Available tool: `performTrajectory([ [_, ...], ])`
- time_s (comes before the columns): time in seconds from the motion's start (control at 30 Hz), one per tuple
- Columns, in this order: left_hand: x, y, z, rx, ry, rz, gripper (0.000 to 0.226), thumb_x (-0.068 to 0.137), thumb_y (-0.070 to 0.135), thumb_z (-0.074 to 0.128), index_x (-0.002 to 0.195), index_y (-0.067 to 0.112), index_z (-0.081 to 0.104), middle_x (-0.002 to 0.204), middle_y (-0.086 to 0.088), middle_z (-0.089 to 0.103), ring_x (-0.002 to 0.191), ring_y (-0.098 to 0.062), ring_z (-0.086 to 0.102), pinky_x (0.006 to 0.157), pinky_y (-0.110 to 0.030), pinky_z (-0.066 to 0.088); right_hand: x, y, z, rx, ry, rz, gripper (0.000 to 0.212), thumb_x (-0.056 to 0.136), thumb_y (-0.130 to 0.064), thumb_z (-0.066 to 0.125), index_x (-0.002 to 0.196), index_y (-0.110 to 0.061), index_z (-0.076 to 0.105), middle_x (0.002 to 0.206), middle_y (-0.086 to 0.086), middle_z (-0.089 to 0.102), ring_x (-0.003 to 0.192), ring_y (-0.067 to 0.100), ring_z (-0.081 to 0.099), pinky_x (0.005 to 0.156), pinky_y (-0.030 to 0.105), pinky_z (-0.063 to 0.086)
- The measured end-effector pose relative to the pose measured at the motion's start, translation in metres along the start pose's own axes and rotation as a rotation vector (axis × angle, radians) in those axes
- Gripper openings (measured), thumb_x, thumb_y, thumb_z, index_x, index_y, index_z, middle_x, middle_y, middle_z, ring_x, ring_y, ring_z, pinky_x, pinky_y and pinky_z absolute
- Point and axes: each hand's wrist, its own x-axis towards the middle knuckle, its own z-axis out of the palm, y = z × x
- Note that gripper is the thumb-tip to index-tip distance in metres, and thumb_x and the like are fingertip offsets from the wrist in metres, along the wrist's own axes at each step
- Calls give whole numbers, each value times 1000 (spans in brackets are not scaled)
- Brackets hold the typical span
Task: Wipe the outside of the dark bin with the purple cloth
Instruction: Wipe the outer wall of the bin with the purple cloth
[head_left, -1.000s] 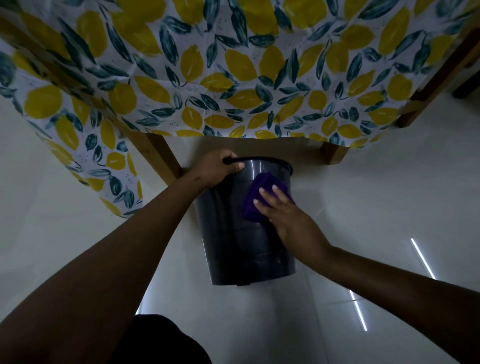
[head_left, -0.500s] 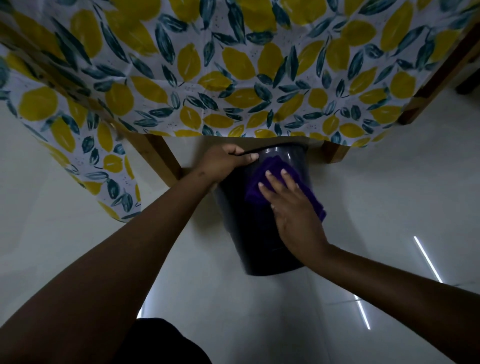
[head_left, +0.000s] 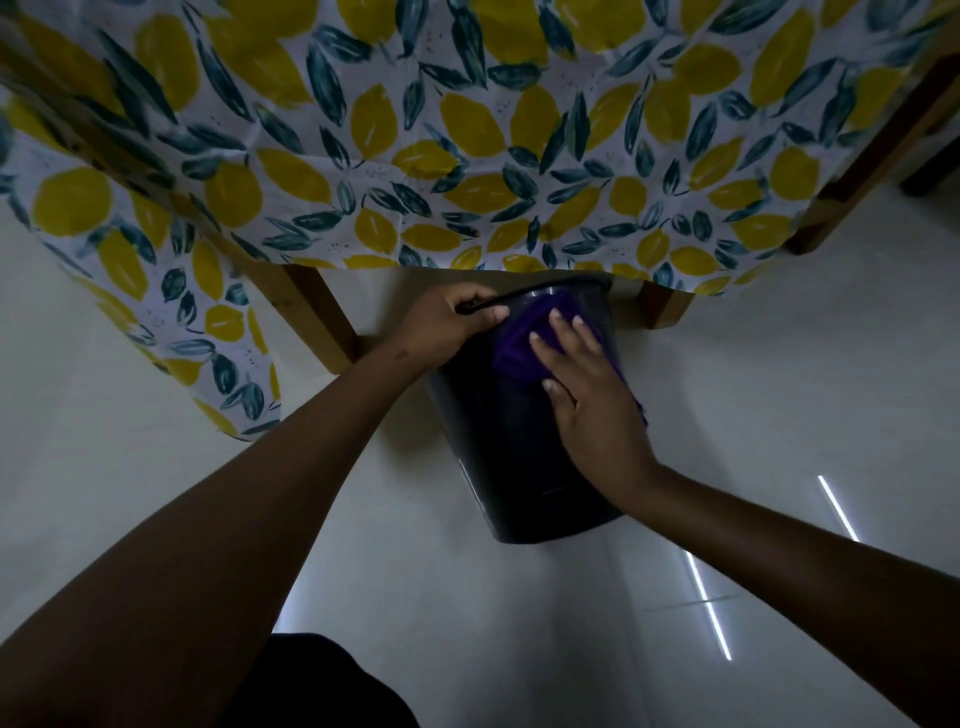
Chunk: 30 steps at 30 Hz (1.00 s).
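Note:
The dark bin (head_left: 519, 467) is a tall, glossy plastic pail, tipped away from me with its rim just under the tablecloth's hem. My left hand (head_left: 447, 327) grips the rim at its near-left side, fingers curled over the edge. My right hand (head_left: 582, 395) lies flat on the bin's upper outer wall, pressing the purple cloth (head_left: 519, 345) against it. The cloth shows above and left of my fingers, and a small bit peeks out to the right of my hand. Most of the cloth is hidden under my palm.
A table draped in a lemon-and-leaf tablecloth (head_left: 467, 156) hangs over the bin's rim. Wooden table legs stand at the left (head_left: 322, 322), behind the bin (head_left: 665, 309) and at the far right (head_left: 872, 156). The pale tiled floor (head_left: 779, 389) reflects strip lights.
The bin has tipped further and slid under the tablecloth's hem. My right hand has pushed the cloth up the wall towards the rim, while my left hand kept its grip.

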Motion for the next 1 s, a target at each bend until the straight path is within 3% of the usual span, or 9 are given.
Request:
performTrajectory([
  [0.13,2,-3,-4,138,19,-11,9,91,20,61,92,11,61,86,-6,61,80,-16,56,72,-27,43,-22,-2,16,-244,-181,-232,68,83,0,58,144,-19,34,155,3,27,144,27,17,115,41,20],
  [0.27,3,-3,-5,88,-4,-9,21,92,24,60,101,6,65,95,-12,68,86,-19,62,78,-30,48,-29,-1,18,-226,-249,-366,66,77,1,62,139,-16,44,152,3,34,142,26,23,113,44,26],
  [0.47,3,-7,-6,194,56,34,21,90,32,63,82,12,59,67,4,51,60,-5,45,54,-16,34,1,7,-1,-62,-62,-70,51,89,-2,55,138,-12,46,151,8,35,141,27,26,111,46,31],
  [0.57,7,-9,-6,259,80,26,18,91,29,61,85,13,57,70,5,51,63,-6,47,55,-17,34,-20,2,9,-264,-137,-299,65,74,1,68,135,-13,49,146,9,42,137,32,33,110,49,30],
  [0.7,10,-7,-5,244,63,45,18,91,23,61,101,8,64,91,-1,62,82,-13,57,63,-10,41,-48,-4,22,-284,-304,-509,65,69,-7,72,130,-20,55,146,1,44,138,24,29,108,42,23],
  [0.8,8,-4,-3,182,40,31,24,87,29,66,102,10,65,91,1,66,80,-10,61,68,-17,46,-27,1,19,-268,-251,-430,61,77,-4,63,135,-14,49,148,6,40,140,26,27,114,43,25],
  [0.87,8,-6,-2,191,47,40,24,84,30,70,97,11,65,84,6,64,74,-5,58,64,-16,45,-11,5,10,-174,-151,-252,52,86,-2,55,137,-11,47,149,9,38,141,27,25,113,43,27],
  [0.93,8,-7,0,254,95,49,21,83,31,71,90,13,62,80,5,61,73,-8,56,64,-22,42,-6,7,4,-55,-72,-94,48,90,-4,54,137,-14,49,149,7,38,141,26,26,111,44,31],
  [1.0,8,-10,1,308,151,16,21,83,30,70,91,14,60,84,0,60,79,-15,56,67,-26,40,-15,6,6,-119,-99,-99,50,90,-7,54,138,-16,47,150,5,37,141,26,26,110,47,32],
])
